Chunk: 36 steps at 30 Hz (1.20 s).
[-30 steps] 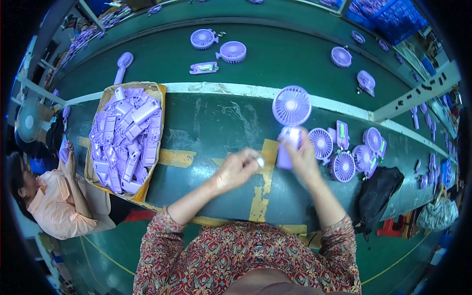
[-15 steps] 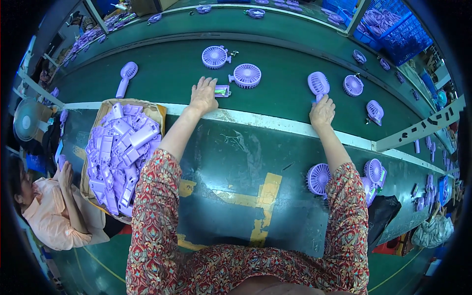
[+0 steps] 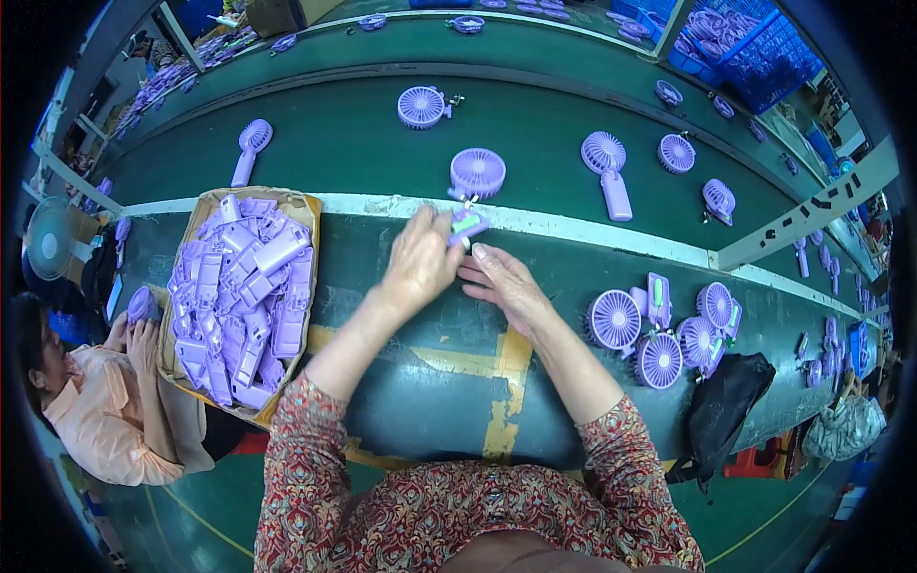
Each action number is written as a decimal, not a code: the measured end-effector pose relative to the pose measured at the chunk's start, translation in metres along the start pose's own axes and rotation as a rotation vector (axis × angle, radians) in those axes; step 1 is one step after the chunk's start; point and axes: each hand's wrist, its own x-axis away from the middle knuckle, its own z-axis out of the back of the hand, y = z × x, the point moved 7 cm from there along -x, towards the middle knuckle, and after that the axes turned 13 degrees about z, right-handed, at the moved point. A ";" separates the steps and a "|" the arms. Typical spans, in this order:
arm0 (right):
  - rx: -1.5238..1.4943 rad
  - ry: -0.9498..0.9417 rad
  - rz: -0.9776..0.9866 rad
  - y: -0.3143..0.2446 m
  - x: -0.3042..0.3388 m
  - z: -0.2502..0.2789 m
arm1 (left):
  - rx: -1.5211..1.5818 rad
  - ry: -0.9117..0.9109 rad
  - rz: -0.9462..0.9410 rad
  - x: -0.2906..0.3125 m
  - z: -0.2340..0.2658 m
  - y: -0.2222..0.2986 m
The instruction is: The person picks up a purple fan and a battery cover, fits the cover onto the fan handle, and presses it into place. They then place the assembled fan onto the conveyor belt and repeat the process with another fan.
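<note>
My left hand [image 3: 420,256] is closed on the handle of a purple handheld fan [image 3: 477,173], just over the belt's pale near edge. The handle's inside shows, with a bright green part in it; the round grille points away from me. Close beside the handle is my right hand [image 3: 508,284], its fingers stretched out and slightly apart, with nothing visible in them. Whether its fingertips touch the handle is hard to see. A whole purple fan [image 3: 606,170] lies on the belt to the right.
A carton [image 3: 314,277] heaped with purple handle shells stands at the left. Several fans with opened handles [image 3: 660,359] lie on the bench at right, by a black bag [image 3: 731,401]. More fan heads [image 3: 421,107] lie on the green belt [image 3: 353,143]. A co-worker [image 3: 115,411] sits at left.
My left hand has drawn the opened fan off the belt towards me. My right hand has let go of the whole fan and come in to the middle.
</note>
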 end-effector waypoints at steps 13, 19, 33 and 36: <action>-0.256 0.155 -0.233 0.049 0.146 0.015 | 0.254 -0.250 -0.036 0.131 0.000 0.029; -0.190 0.148 -0.266 0.052 0.168 0.019 | 0.055 -0.199 0.204 0.057 -0.031 -0.003; -0.292 0.561 0.104 0.033 0.190 0.073 | 0.906 -0.372 0.542 0.101 -0.032 -0.040; 0.639 0.505 0.220 -0.003 0.205 0.083 | 1.020 -0.357 0.523 0.105 -0.026 -0.033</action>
